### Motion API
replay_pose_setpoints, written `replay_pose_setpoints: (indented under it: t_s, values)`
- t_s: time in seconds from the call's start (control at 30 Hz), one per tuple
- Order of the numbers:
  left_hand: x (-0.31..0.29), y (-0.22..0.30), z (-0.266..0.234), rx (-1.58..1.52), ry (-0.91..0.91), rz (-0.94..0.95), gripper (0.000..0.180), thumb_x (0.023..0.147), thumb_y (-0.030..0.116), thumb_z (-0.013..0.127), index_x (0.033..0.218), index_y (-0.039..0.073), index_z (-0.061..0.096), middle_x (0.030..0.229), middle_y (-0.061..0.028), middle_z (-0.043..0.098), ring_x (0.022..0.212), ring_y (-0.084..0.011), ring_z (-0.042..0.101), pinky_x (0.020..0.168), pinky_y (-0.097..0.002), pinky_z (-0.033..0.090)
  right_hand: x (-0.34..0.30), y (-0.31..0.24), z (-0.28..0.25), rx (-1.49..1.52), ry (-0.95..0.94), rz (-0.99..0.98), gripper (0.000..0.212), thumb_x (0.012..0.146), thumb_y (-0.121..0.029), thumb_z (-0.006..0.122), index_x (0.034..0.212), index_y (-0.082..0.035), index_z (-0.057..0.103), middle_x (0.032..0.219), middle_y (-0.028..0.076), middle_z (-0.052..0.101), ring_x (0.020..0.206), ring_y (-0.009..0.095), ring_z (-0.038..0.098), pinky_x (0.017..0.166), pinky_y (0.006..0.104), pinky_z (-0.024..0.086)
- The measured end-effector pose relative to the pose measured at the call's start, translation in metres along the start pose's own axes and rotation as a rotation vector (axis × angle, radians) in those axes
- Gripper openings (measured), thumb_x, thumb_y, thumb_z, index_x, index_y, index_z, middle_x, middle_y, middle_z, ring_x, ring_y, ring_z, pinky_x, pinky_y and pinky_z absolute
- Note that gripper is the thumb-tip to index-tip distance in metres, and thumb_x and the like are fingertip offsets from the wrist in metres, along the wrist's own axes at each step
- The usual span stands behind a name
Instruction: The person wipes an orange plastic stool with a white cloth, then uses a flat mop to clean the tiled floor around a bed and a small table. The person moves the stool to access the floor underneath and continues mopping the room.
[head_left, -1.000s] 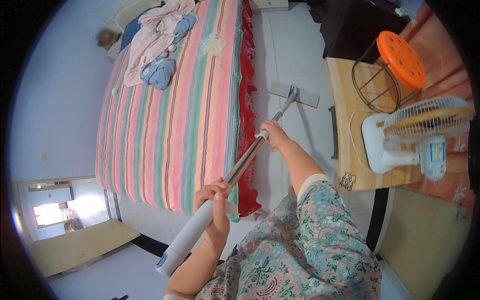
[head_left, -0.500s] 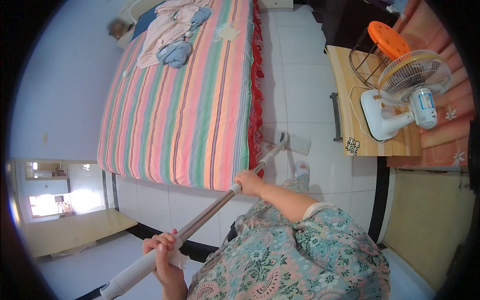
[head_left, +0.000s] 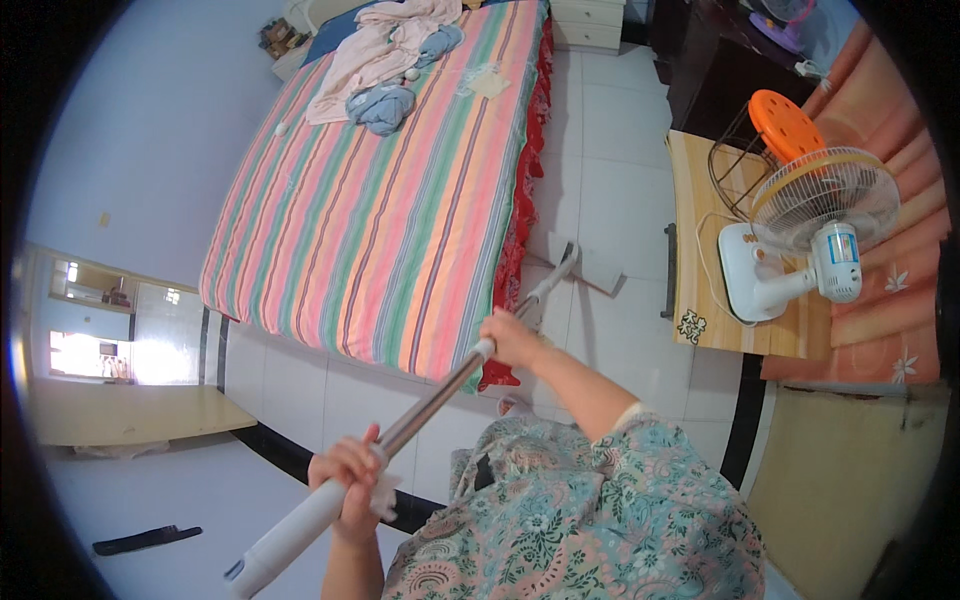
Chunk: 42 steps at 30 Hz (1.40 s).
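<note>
Striped bed (head_left: 400, 230), white fan (head_left: 800, 255), orange stool (head_left: 786, 124)

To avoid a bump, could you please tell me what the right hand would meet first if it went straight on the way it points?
Beyond the pole the right hand holds, probably the bed, though depth is unclear: it may pass above.

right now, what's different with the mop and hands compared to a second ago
The flat mop has been drawn back toward the person, its mop head now nearer the foot end of the striped bed. Left hand and right hand both still hold it; nothing was let go. Unchanged: crumpled clothes, orange stool.
</note>
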<state>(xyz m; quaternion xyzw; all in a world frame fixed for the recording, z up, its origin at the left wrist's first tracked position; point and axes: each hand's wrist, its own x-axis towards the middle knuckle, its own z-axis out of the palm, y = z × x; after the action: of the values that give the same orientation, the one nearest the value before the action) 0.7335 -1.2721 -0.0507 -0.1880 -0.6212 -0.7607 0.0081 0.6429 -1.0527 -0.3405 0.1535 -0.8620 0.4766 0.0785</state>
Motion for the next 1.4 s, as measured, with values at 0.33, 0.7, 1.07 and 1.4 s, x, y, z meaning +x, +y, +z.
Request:
replay_pose_setpoints:
  t_s: [0.33,0.7,1.07,1.4]
  values:
    - [-0.002,-0.094,0.072,0.228,0.166,-0.092,0.009,0.081,0.002,0.051,0.085,0.004,0.044,0.082,-0.0098,0.054,0.089,-0.0194,0.054,0.098,-0.0484,0.034,0.000,0.085,-0.031,-0.093,-0.027,0.232,0.017,0.065,-0.016,0.069,0.072,-0.007,0.058,0.086,0.012,0.056,0.088,0.032,0.051,0.076,0.0404,0.044]
    - [-0.081,0.076,0.077,0.264,0.458,-0.193,0.017,0.073,0.011,0.057,0.075,0.008,0.040,0.064,-0.0054,0.043,0.072,-0.0189,0.049,0.088,-0.0459,0.044,-0.112,-0.081,0.020,0.220,-0.441,0.045,0.011,0.065,-0.018,0.060,0.069,-0.007,0.060,0.078,0.015,0.061,0.080,0.034,0.057,0.072,0.0444,0.045]
    - [-0.054,0.018,0.127,0.084,0.281,-0.009,0.016,0.075,0.010,0.053,0.076,0.007,0.037,0.069,-0.0094,0.048,0.076,-0.0214,0.052,0.092,-0.0531,0.041,-0.076,-0.013,-0.099,0.131,-0.044,-0.060,0.008,0.060,-0.009,0.064,0.067,-0.009,0.059,0.074,0.010,0.058,0.079,0.031,0.054,0.070,0.0414,0.044]
    - [0.082,-0.168,0.272,0.013,0.234,0.073,0.011,0.083,-0.001,0.051,0.083,0.006,0.042,0.079,-0.0073,0.051,0.086,-0.0195,0.051,0.097,-0.0433,0.034,0.002,0.183,-0.243,-0.195,0.410,0.151,0.018,0.066,0.001,0.062,0.081,-0.007,0.056,0.086,0.011,0.058,0.085,0.030,0.053,0.077,0.0346,0.043]
